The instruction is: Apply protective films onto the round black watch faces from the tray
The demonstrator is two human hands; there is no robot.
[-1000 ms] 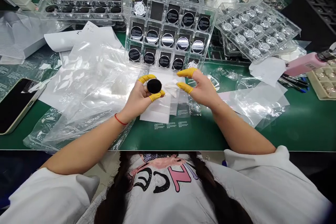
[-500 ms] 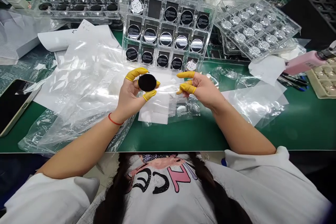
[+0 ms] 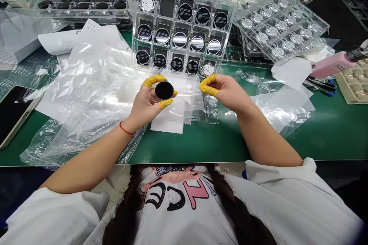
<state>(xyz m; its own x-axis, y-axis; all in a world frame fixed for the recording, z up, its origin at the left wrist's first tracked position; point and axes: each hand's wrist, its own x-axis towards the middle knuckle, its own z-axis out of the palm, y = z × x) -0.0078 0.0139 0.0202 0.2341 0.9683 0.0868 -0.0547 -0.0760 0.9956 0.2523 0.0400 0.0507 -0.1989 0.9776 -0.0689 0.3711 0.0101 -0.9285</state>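
Two hands raised over white sheet (image 3: 168,122) | left hand (image 3: 146,105): yellow cots (image 3: 151,80) on thumb and fingers, pinching black disc (image 3: 164,90) by its edge at the fingertips | right hand (image 3: 227,92): fingertips bunched, just right of disc, not touching it, hold unclear | far: clear tray (image 3: 134,26)

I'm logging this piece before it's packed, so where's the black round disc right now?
In the head view, the black disc is gripped in the left hand, just below the clear plastic tray and beside the right hand.
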